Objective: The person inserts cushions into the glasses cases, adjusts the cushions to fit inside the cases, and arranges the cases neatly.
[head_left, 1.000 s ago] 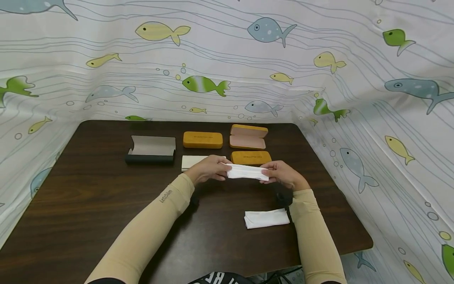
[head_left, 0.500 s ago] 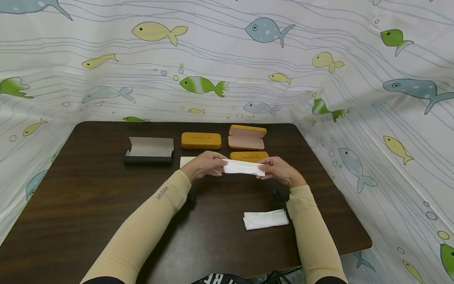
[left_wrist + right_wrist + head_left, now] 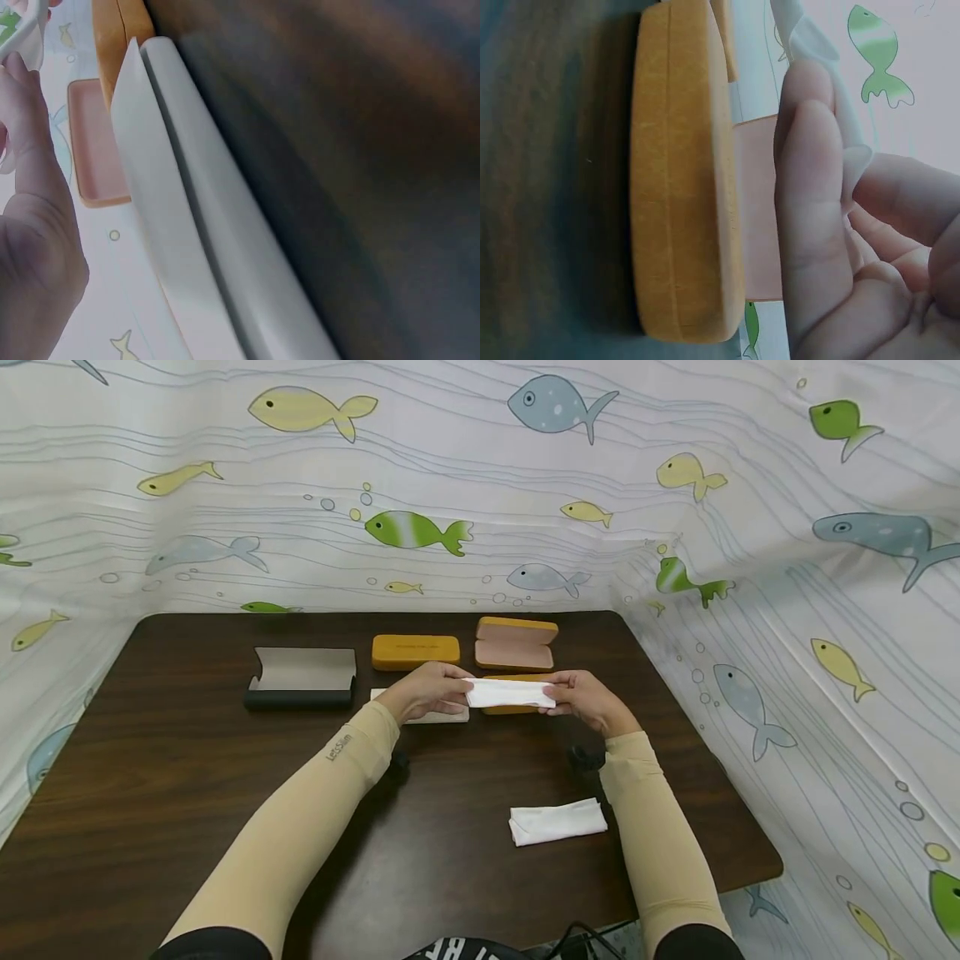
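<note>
A folded white cloth [image 3: 510, 693] is stretched level between both hands. My left hand [image 3: 430, 691] pinches its left end, and my right hand [image 3: 592, 702] pinches the other end between thumb and fingers. Just behind and below the cloth lies a shut yellow glasses case [image 3: 516, 710], partly covered by it. An open yellow glasses case [image 3: 513, 653] with a pink lining stands farther back. Under the left hand is a white glasses case [image 3: 225, 225], mostly covered in the head view. A second folded white cloth [image 3: 558, 822] lies nearer the person.
Another shut yellow glasses case [image 3: 416, 653] stands at the back. Left of it is an open dark case [image 3: 303, 681] with a pale inside. All lie on a brown wooden table [image 3: 187, 777]. A fish-patterned curtain [image 3: 465, 477] hangs behind and at the sides.
Both hands have moved the held cloth away from the person, toward the shut yellow glasses case. More of the white glasses case now shows. The head view has shifted slightly.
</note>
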Motion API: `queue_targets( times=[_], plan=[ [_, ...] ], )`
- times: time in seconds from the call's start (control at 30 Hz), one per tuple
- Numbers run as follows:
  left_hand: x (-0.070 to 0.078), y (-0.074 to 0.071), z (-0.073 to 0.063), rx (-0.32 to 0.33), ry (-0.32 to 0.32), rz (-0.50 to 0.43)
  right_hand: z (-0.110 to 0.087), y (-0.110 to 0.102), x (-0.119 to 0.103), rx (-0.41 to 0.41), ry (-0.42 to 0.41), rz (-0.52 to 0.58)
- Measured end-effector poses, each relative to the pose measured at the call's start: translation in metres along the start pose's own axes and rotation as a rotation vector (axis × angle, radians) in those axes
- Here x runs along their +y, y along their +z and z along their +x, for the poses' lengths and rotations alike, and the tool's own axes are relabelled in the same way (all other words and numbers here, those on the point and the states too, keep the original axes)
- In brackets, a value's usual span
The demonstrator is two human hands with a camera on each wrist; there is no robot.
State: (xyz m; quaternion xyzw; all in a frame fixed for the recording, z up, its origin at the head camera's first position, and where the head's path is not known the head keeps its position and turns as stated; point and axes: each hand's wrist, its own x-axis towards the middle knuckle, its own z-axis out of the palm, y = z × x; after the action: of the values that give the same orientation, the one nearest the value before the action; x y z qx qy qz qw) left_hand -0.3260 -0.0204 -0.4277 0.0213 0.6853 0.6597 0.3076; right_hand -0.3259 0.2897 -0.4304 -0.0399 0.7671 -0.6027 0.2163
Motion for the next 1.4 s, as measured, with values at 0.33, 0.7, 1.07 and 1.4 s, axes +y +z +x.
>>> queue_targets(
  times=[0.33, 0.7, 1.07, 1.4],
  plan=[
    [0.017, -0.012, 0.025, 0.038, -0.036, 0.014, 0.029, -0.012, -0.021, 0.009, 0.043, -0.005],
    [0.028, -0.027, 0.048, 0.11, -0.024, -0.143, 0.068, -0.015, -0.031, 0.0, 0.092, 0.047],
    [0.034, -0.027, 0.073, 0.151, -0.067, -0.203, 0.096, -0.027, -0.025, 0.037, 0.181, 0.064],
    [0.038, -0.027, 0.092, 0.145, -0.082, -0.268, 0.112, -0.042, -0.018, 0.115, 0.238, 0.028]
  ],
)
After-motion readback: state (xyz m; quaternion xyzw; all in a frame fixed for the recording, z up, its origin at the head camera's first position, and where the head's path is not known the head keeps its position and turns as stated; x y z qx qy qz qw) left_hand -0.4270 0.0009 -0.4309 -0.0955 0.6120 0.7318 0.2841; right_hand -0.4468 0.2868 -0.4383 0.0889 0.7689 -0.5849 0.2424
